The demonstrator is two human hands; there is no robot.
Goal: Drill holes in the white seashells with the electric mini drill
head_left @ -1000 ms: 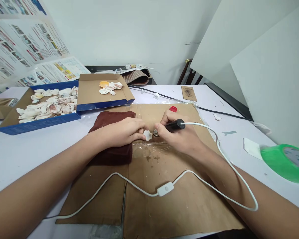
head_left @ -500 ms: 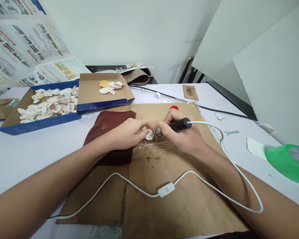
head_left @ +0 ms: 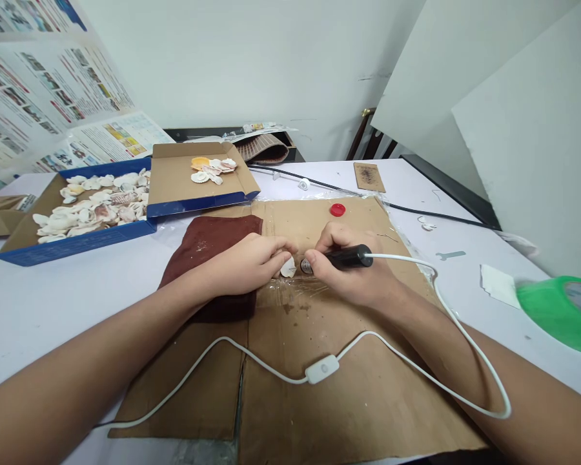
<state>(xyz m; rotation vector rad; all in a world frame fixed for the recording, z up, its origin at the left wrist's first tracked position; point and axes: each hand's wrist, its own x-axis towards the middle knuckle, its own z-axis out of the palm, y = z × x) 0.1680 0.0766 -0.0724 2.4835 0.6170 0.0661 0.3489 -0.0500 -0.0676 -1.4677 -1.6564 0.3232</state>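
Between the fingers of my left hand [head_left: 257,259] is a small white seashell [head_left: 288,267], held low over the cardboard [head_left: 319,400]. My right hand [head_left: 353,268] is closed around a black corded hand tool, like a small electric drill or engraver [head_left: 349,257], pointing left at the shell. Whether its tip touches the shell I cannot tell. A white cord [head_left: 445,303] runs from the tool's back end over my right forearm to an inline switch [head_left: 322,369] on the cardboard. Under my left wrist lies a folded dark red cloth [head_left: 213,236].
At the left, a blue box [head_left: 77,244] holds many seashells, with several more on its open lid [head_left: 174,187]. A red cap [head_left: 337,209] lies beyond my right hand. Rightward are a small wrench [head_left: 450,256], white paper pieces [head_left: 498,286] and green tape [head_left: 556,313].
My right hand and the tool have shifted slightly down and toward me, uncovering the red cap. My left hand keeps its grip on the shell.
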